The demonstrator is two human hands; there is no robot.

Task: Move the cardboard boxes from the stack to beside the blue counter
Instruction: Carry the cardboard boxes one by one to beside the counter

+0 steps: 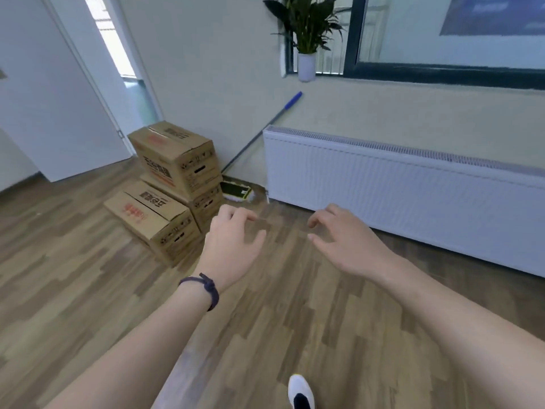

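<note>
Cardboard boxes are not yet in hand: the left hand (233,246) and right hand (345,243) reach forward, fingers spread and empty. Beyond them a low box (153,219) lies on the floor (88,290) against the two-high stack (180,160) in the wall corner; no blue counter shows, so carrying looks still ahead

Bottom box (206,203) of the stack largely covered by the top box (177,154) and the front box (153,219); only its right end is seen. Print on all boxes too blurred to be read. Mop (236,191) head partly hidden behind the stack. Left hand (233,246) overlaps the bottom box's near corner. Shoe (300,391) cut off by the lower edge. Window (442,36) cut off at top and right. Radiator (413,190) runs out of frame at right.
</note>
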